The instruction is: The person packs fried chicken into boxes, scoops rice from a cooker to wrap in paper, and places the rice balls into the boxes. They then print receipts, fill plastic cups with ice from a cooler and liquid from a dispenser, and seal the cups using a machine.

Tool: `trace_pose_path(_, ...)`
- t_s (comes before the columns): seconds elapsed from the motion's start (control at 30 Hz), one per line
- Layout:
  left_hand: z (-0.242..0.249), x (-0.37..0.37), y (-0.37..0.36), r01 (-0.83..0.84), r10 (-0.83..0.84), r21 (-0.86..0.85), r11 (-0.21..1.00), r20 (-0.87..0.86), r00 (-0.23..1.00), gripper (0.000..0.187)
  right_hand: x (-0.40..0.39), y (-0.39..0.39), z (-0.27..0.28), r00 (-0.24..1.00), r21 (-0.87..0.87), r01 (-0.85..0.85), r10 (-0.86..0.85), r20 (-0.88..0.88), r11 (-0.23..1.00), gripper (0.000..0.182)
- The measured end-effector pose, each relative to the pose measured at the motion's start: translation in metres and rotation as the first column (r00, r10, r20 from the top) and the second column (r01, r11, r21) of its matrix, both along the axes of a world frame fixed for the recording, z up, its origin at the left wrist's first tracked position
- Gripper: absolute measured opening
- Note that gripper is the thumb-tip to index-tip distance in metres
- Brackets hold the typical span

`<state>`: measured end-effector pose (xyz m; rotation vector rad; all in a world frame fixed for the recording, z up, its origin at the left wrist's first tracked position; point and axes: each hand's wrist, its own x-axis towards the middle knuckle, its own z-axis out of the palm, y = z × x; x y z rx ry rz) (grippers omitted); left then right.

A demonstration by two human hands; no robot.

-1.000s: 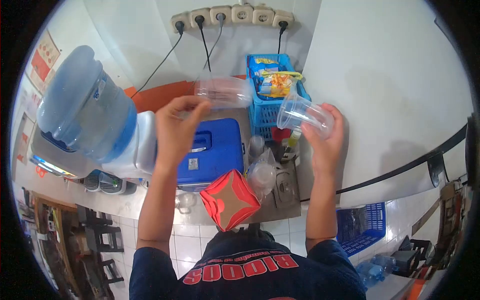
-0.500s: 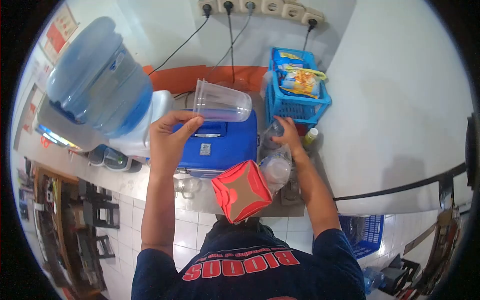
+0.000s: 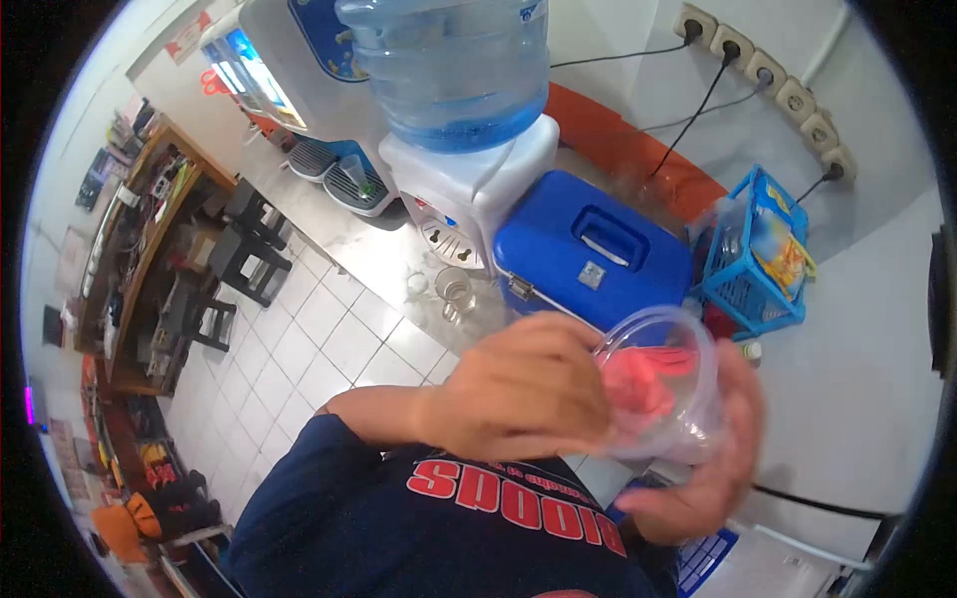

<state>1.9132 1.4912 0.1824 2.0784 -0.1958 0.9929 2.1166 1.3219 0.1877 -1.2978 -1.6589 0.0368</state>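
- Cup [image 3: 670, 394], clear plastic, is up in the air between the person's two hands, right in front of the chest. It's tilted, with the wide mouth kinda facing the camera and the left hand.
- Right hand [image 3: 723, 453] has the cup from the far side: fingers curved round the wall, thumb sticking out below. Bit of motion blur there tbh.
- Left hand [image 3: 518, 384] is right up at the rim, back of the hand to the camera. Its fingertips are hidden, so can't tell if they're pinching the cup or just loosely bent next to it.
- Something red [image 3: 638, 384] shows through the clear plastic, too blurry to make out properly.
- Blue cooler box [image 3: 543, 254] sits just past the hands, lid down, white handle on top. The cup overlaps its near corner in the view.
- Water dispenser [image 3: 464, 184] stands left of the box, with a big blue bottle [image 3: 449, 90] upside down on it.
- Glass mug [image 3: 454, 289] is on the counter [image 3: 384, 274], near the dispenser's front.
- Blue basket [image 3: 738, 299] is over to the right of the box, packets [image 3: 783, 254] piled inside, and there's a small capped bottle [image 3: 751, 351] near its lower edge.
- Wall sockets [image 3: 796, 98] run along the back, some with black plugs in.
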Motion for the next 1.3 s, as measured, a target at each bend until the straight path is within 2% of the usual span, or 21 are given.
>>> trace_pose_path(0.03, -0.003, -0.011, 0.002, 0.058, -0.058, -0.039, 0.998, 0.018, 0.998, 0.013, -0.015, 0.008, 0.003, 1.0, -0.011, 0.025, -0.025, -0.004, 1.0, 0.09)
trace_pose_path(0.1, -0.005, -0.041, 0.018, 0.087, -0.086, -0.08, 0.993, 0.015, 0.996, 0.013, -0.043, 0.021, 0.005, 1.0, -0.409, 0.014, -0.007, 0.018, 0.913, 0.103)
trace_pose_path(0.13, -0.007, -0.058, 0.029, 0.094, -0.093, -0.115, 0.989, 0.011, 0.996, 0.013, -0.058, 0.032, 0.002, 0.999, -0.417, 0.051, -0.05, 0.014, 0.908, 0.103)
trace_pose_path(0.2, -0.02, -0.094, 0.051, -0.11, 0.119, -0.172, 0.979, 0.046, 0.992, 0.024, -0.087, 0.057, -0.014, 0.985, -0.385, -0.101, 0.038, -0.168, 0.917, 0.107)
trace_pose_path(0.27, -0.057, -0.131, 0.082, -0.373, 0.493, -0.399, 0.837, 0.257, 0.831, 0.027, -0.123, 0.081, -0.043, 0.962, -0.44, -0.049, -0.075, -0.261, 0.897, 0.102)
trace_pose_path(0.33, -0.072, -0.167, 0.131, -0.4, 0.613, -0.562, 0.724, 0.257, 0.747, 0.023, -0.15, 0.106, -0.092, 0.792, -0.266, -0.151, -0.044, -0.608, 0.952, 0.101)
trace_pose_path(0.4, -0.105, -0.222, 0.176, -0.044, 0.134, -0.68, 0.732, 0.081, 0.988, 0.025, -0.177, 0.131, -0.131, 0.791, -0.25, -0.078, -0.093, -0.604, 0.965, 0.101)
trace_pose_path(0.43, -0.124, -0.225, 0.181, -0.2, 0.03, -0.708, 0.677, -0.245, 0.969, 0.037, -0.19, 0.142, -0.146, 0.788, -0.224, -0.045, -0.103, -0.607, 0.974, 0.101)
trace_pose_path(0.47, -0.136, -0.224, 0.181, -0.36, -0.095, -0.674, 0.645, -0.538, 0.837, 0.051, -0.203, 0.154, -0.158, 0.785, -0.239, -0.018, -0.134, -0.604, 0.971, 0.101)
trace_pose_path(0.53, -0.122, -0.187, 0.159, -0.252, -0.162, -0.536, 0.806, -0.609, 0.776, 0.064, -0.223, 0.175, -0.175, 0.863, -0.337, 0.016, -0.183, -0.47, 0.941, 0.101)
trace_pose_path(0.57, -0.129, -0.183, 0.163, -0.237, -0.177, -0.543, 0.806, -0.602, 0.778, 0.064, -0.231, 0.183, -0.181, 0.926, -0.305, 0.035, -0.146, -0.349, 0.952, 0.09)
trace_pose_path(0.67, -0.158, -0.18, 0.181, -0.108, -0.211, -0.537, 0.836, -0.497, 0.842, 0.079, -0.243, 0.192, -0.177, 0.943, -0.328, 0.025, -0.131, -0.305, 0.944, 0.087)
trace_pose_path(0.7, -0.162, -0.184, 0.189, -0.113, -0.246, -0.595, 0.796, -0.489, 0.837, 0.078, -0.238, 0.192, -0.175, 0.909, -0.254, -0.048, -0.063, -0.412, 0.966, 0.081)
trace_pose_path(0.77, -0.168, -0.193, 0.198, -0.108, -0.292, -0.654, 0.749, -0.471, 0.833, 0.077, -0.226, 0.19, -0.2, 0.702, -0.29, 0.111, -0.282, -0.655, 0.951, 0.073)
trace_pose_path(0.8, -0.17, -0.197, 0.202, -0.135, -0.264, -0.652, 0.746, -0.476, 0.839, 0.076, -0.225, 0.199, -0.213, 0.414, -0.394, 0.281, -0.481, -0.773, 0.875, 0.059)
trace_pose_path(0.87, -0.175, -0.208, 0.207, -0.152, -0.243, -0.649, 0.745, -0.477, 0.845, 0.075, -0.202, 0.209, -0.259, 0.011, -0.5, 0.437, -0.56, -0.829, 0.748, 0.038)
trace_pose_path(1.07, -0.204, -0.228, 0.212, -0.157, -0.239, -0.739, 0.656, -0.4, 0.885, 0.071, -0.186, 0.224, -0.245, -0.072, -0.476, 0.445, -0.5, -0.863, 0.758, 0.033)
trace_pose_path(1.13, -0.206, -0.23, 0.212, -0.177, -0.231, -0.769, 0.615, -0.39, 0.891, 0.071, -0.185, 0.231, -0.235, -0.092, -0.381, 0.501, -0.39, -0.916, 0.777, 0.033)
trace_pose_path(1.17, -0.206, -0.231, 0.212, -0.168, -0.24, -0.767, 0.619, -0.388, 0.89, 0.071, -0.179, 0.231, -0.236, -0.094, -0.378, 0.51, -0.387, -0.917, 0.773, 0.033)
trace_pose_path(1.23, -0.205, -0.231, 0.213, -0.177, -0.226, -0.749, 0.639, -0.403, 0.887, 0.072, -0.167, 0.232, -0.242, -0.223, -0.391, 0.392, -0.327, -0.918, 0.833, 0.035)
trace_pose_path(1.3, -0.203, -0.234, 0.214, -0.184, -0.214, -0.723, 0.666, -0.422, 0.881, 0.072, -0.173, 0.242, -0.237, -0.221, -0.377, 0.472, -0.307, -0.926, 0.797, 0.035)
